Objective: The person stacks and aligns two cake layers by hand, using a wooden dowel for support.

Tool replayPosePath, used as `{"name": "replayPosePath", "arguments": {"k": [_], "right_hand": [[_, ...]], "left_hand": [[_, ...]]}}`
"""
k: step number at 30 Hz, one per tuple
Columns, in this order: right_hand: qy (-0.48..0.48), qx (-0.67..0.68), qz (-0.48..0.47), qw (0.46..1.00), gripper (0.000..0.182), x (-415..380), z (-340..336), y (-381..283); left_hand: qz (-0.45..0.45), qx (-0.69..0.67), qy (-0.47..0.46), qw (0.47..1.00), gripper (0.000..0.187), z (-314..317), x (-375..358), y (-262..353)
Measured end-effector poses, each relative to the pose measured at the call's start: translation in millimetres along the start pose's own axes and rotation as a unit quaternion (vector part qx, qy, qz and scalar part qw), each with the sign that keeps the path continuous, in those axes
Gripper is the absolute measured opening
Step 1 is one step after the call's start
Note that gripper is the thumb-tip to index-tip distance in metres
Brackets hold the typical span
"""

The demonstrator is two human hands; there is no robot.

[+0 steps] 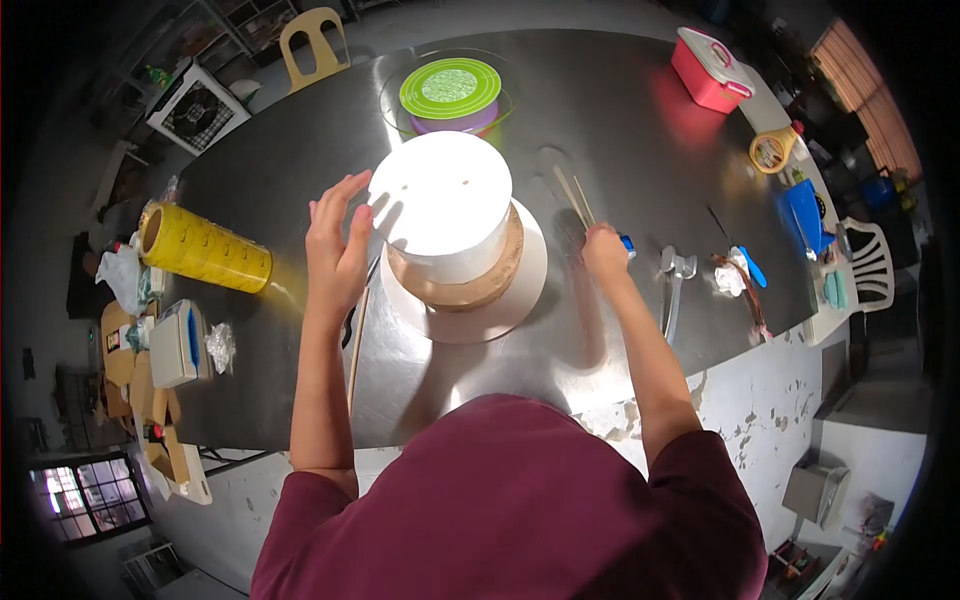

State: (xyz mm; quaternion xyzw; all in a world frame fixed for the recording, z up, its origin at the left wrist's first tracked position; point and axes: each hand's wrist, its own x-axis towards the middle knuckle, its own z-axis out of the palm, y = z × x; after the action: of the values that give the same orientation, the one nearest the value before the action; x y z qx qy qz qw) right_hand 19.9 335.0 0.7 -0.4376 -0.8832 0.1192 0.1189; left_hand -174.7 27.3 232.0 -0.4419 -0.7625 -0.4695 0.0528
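A bright white cylinder (pixel 445 195) stands on a brown round layer (pixel 465 290), which rests on a white round board (pixel 525 285). My left hand (pixel 338 240) is raised at the left side of the white cylinder, fingers apart, with fingertips near its upper edge; whether they touch it is unclear. To the right of the board, my right hand (pixel 605 255) is closed around thin wooden sticks (pixel 573 198), which point up and away. A small blue item (pixel 628 245) shows beside that hand. Along my left forearm lies a long thin stick (pixel 356 345).
Behind the cylinder sits a green-topped turntable (pixel 450 88). At left are a yellow roll (pixel 205 248), a scale (pixel 174 345) and crumpled plastic (pixel 220 347). At right lie a clear-handled tool (pixel 675 285), a blue-handled tool (pixel 752 267) and a pink box (pixel 708 75).
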Motion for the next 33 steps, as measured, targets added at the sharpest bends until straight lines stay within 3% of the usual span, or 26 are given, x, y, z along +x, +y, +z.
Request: {"name": "replayPosePath", "arguments": {"k": [3, 4, 7, 9, 12, 21, 33], "right_hand": [[0.013, 0.141, -0.014, 0.99, 0.017, 16.1, -62.7, -27.7], [0.027, 0.243, -0.034, 0.969, 0.017, 14.2, -100.9, -47.2], [0.063, 0.545, -0.117, 0.828, 0.018, 9.3, -199.3, -102.0], [0.09, 0.65, -0.194, 0.729, 0.02, -1.0, -245.3, -138.9], [0.07, 0.642, -0.308, 0.699, 0.02, -9.2, -267.8, -188.3], [0.054, 0.495, -0.349, 0.793, 0.013, -25.3, -247.8, -253.1], [0.083, 0.446, -0.314, 0.834, 0.012, -33.7, -246.9, -260.8]], "left_hand": [[-0.004, -0.039, 0.02, 0.999, 0.034, -0.1, 1.3, -13.2], [-0.003, -0.05, 0.024, 0.998, 0.035, -0.1, 1.7, -16.1], [-0.016, -0.04, -0.014, 0.999, 0.039, 4.2, 2.7, -15.3], [-0.033, -0.058, -0.03, 0.997, 0.043, 9.2, 1.1, -14.4], [-0.013, -0.039, -0.036, 0.999, 0.045, 14.3, -1.4, -16.4], [-0.006, -0.061, -0.026, 0.998, 0.042, 13.9, -3.5, -14.7], [0.02, -0.05, -0.029, 0.998, 0.04, 15.0, -1.4, -23.0]]}}
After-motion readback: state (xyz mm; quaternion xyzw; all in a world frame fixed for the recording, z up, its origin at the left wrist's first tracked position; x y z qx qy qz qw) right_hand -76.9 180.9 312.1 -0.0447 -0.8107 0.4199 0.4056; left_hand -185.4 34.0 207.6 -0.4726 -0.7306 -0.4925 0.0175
